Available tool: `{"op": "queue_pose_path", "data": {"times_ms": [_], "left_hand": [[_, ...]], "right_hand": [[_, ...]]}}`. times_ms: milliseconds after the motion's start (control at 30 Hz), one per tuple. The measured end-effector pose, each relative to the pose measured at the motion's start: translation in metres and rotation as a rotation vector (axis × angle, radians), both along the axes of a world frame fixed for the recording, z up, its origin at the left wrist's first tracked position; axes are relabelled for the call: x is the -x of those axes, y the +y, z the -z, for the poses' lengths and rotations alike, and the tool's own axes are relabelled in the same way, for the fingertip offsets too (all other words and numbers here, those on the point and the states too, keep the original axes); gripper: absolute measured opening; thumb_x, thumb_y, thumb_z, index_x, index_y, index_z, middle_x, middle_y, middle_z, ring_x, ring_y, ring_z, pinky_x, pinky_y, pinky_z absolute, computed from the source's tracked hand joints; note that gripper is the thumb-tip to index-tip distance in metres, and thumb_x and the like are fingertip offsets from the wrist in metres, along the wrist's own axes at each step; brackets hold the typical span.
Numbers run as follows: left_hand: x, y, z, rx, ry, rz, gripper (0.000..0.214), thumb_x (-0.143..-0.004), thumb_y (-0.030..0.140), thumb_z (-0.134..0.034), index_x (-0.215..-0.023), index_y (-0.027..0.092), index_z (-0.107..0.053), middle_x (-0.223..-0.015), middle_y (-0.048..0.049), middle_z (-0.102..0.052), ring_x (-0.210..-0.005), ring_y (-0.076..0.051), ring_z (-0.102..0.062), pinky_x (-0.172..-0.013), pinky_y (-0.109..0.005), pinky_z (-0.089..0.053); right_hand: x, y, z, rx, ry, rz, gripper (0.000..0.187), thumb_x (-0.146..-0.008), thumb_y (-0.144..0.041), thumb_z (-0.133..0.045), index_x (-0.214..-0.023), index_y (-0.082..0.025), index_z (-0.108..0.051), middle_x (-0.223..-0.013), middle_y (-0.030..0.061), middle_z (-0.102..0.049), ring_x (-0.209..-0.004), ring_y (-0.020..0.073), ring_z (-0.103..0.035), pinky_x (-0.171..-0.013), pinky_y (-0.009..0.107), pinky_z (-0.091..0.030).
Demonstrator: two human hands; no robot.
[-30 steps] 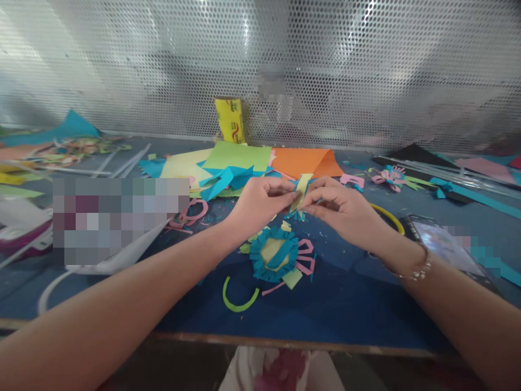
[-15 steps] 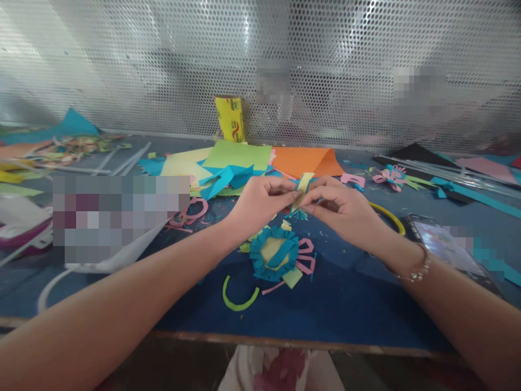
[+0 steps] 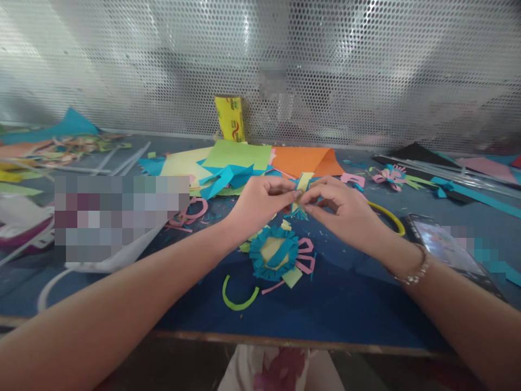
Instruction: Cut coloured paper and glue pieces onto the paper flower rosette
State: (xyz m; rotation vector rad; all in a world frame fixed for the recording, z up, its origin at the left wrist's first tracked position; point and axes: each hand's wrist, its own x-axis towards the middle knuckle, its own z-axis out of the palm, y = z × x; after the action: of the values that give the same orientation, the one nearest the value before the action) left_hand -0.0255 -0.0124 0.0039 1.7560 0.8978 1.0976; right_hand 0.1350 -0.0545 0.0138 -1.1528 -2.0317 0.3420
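My left hand (image 3: 266, 203) pinches the left side of a pale yellow paper strip (image 3: 303, 183), thumb and forefinger pressed together. On its other side my right hand (image 3: 336, 205) is closed on the same strip, fingertips meeting near the left thumb. Blue fringed paper (image 3: 300, 212) shows just under the fingers; whether it is joined to the strip I cannot tell. Below the hands lies a blue fringed paper flower (image 3: 254, 255) with a yellow centre and a blue band across it. Pink paper loops (image 3: 306, 255) and a pale green paper square (image 3: 292, 278) touch its right side.
A green paper arc (image 3: 240, 307) lies near the table edge. Behind the hands are green paper (image 3: 240, 155), orange paper (image 3: 301, 161) and a yellow box (image 3: 230, 118) against the perforated metal panel. A phone (image 3: 443, 244) and a yellow ring (image 3: 393, 220) sit to the right.
My right fingertips have shifted slightly on the yellow strip, covering more of its middle. Both hands stay in nearly the same place; the flower has not moved.
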Motion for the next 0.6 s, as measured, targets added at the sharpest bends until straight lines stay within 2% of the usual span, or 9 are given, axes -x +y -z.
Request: {"op": "queue_pose_path", "data": {"times_ms": [133,233,400,500,600], "left_hand": [[0.0004,-0.0005,-0.0007,-0.001,-0.002,-0.013,0.021,-0.066,0.034,-0.059,-0.072,0.014,-0.063,-0.062,-0.0011,-0.062,-0.052,-0.009,-0.055,-0.051,-0.022,-0.046],[-0.0003,-0.0019,-0.0023,0.014,-0.023,-0.023,0.021,-0.066,0.034,-0.060,-0.072,0.014,-0.063,-0.062,-0.0010,-0.062,-0.053,-0.009,-0.056,-0.051,-0.022,-0.046],[-0.0016,-0.0024,-0.0038,0.035,-0.076,-0.070,0.023,-0.063,0.035,-0.063,-0.073,0.015,-0.062,-0.068,-0.0026,-0.064,-0.058,-0.010,-0.057,-0.053,-0.022,-0.046],[-0.0014,-0.0017,-0.0030,0.027,-0.074,-0.077,0.023,-0.062,0.035,-0.064,-0.074,0.015,-0.062,-0.069,-0.0030,-0.064,-0.060,-0.011,-0.057,-0.053,-0.021,-0.045],[-0.0012,-0.0020,-0.0019,0.017,-0.071,-0.067,0.023,-0.062,0.035,-0.064,-0.074,0.015,-0.062,-0.068,-0.0029,-0.064,-0.060,-0.011,-0.057,-0.053,-0.021,-0.045]], "right_hand": [[0.0002,-0.0003,0.0004,0.048,0.077,0.029,0.011,-0.076,-0.024,-0.050,-0.082,-0.019,-0.057,-0.088,0.0038,-0.055,-0.082,0.0139,-0.051,-0.070,0.030,-0.044],[0.0001,0.0016,0.0031,0.092,0.212,0.072,0.013,-0.075,-0.026,-0.052,-0.086,-0.019,-0.053,-0.090,0.0045,-0.054,-0.084,0.0145,-0.052,-0.070,0.030,-0.045],[0.0028,0.0054,0.0082,0.300,0.440,0.054,0.023,-0.073,-0.031,-0.054,-0.089,-0.019,-0.045,-0.083,0.0029,-0.053,-0.073,0.0118,-0.053,-0.062,0.028,-0.047],[0.0057,0.0056,0.0087,0.411,0.439,0.025,0.027,-0.071,-0.034,-0.056,-0.089,-0.017,-0.046,-0.080,0.0028,-0.054,-0.072,0.0115,-0.053,-0.060,0.027,-0.048],[0.0071,0.0060,0.0091,0.422,0.388,0.008,0.025,-0.071,-0.036,-0.055,-0.084,-0.016,-0.050,-0.078,0.0025,-0.055,-0.070,0.0109,-0.053,-0.059,0.026,-0.047]]}}
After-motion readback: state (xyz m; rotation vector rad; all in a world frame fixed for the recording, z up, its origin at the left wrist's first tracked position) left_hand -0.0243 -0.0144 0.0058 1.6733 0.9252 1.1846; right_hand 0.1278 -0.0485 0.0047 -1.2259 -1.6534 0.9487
